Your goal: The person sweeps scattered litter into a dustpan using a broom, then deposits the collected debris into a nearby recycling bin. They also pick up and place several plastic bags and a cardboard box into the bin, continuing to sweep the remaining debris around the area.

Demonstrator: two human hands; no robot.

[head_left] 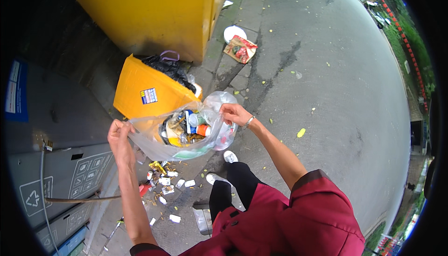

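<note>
A translucent plastic bag [148,145] hangs wide-mouthed in front of me with mixed rubbish inside. Among its contents are an orange-and-white cup [203,130], a clear cup, brown scraps and dark plastic. My left hand [120,133] pinches the bag's left rim, fingers closed. On the opposite side, my right hand [234,114] is closed on the right rim. More clear plastic [226,138] with rubbish behind it bulges below my right hand; I cannot tell whether it is a separate bag. Just beyond stands a tilted orange-yellow bin [161,85], with a black bag [170,71] behind it.
Cigarette packs and butts [165,181] litter the ground below the bag. A dustpan-like container [202,218] is by my feet. Grey recycling bins [60,153] line the left. A large yellow container [154,13] stands beyond; a paper bag [241,49] and white bowl [234,33] lie nearby.
</note>
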